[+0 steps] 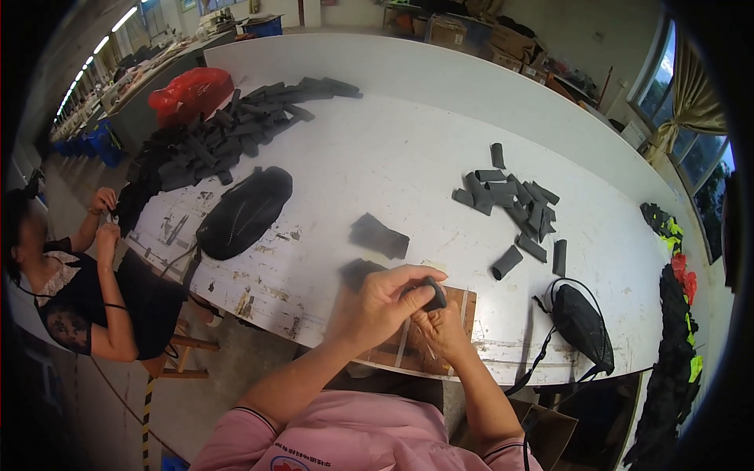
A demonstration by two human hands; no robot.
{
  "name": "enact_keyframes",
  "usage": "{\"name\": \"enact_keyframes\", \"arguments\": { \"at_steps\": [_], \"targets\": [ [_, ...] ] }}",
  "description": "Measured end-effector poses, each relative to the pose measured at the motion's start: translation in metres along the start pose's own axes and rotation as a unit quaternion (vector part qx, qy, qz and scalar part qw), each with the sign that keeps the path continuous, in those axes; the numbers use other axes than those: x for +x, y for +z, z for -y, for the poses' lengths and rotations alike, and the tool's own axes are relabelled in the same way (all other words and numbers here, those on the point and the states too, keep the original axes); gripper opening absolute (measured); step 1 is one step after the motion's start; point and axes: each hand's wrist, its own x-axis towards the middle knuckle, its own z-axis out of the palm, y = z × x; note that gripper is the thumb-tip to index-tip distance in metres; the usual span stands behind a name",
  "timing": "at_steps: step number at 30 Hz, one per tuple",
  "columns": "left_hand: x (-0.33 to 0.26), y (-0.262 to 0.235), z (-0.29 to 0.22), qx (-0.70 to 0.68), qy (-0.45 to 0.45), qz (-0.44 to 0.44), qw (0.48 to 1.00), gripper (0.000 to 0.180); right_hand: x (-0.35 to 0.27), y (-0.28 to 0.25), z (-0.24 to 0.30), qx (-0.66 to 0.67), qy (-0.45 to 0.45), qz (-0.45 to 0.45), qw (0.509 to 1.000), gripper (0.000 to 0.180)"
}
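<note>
My left hand and my right hand meet over the near edge of the table. Between them is a short dark grey tube of foam or thick fabric, with both hands' fingers closed around it. The right fingers are partly hidden behind the tube and the left hand. Just beyond the left hand lies a flattened dark grey piece. Another dark piece is partly covered by that hand. Under my hands a brown board with pale strips sits at the table's edge.
Several loose tubes lie right of centre. A big heap of similar tubes and a red plastic bag are far left. Black pouches flank me, one with straps. A co-worker sits left of the white table.
</note>
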Motion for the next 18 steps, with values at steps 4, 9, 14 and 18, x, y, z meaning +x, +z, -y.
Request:
{"name": "enact_keyframes", "arguments": {
  "at_steps": [4,9,14,18],
  "targets": [
    [0.0,-0.005,0.004,-0.044,-0.034,-0.005,0.998,0.014,0.004,-0.009,0.01,-0.047,-0.037,-0.01,0.998,0.021],
    [0.002,-0.004,-0.002,-0.013,-0.076,0.026,0.997,0.012,-0.005,0.01,-0.011,0.061,0.052,0.014,0.997,0.022],
    [0.002,-0.003,0.003,-0.002,0.006,0.012,1.0,0.011,-0.009,0.012,-0.015,0.077,0.079,0.003,0.994,0.023],
    [0.002,-0.003,-0.006,-0.007,-0.017,-0.002,1.0,0.013,-0.003,-0.003,0.005,-0.024,0.043,0.017,0.999,0.027]
  ]
}}
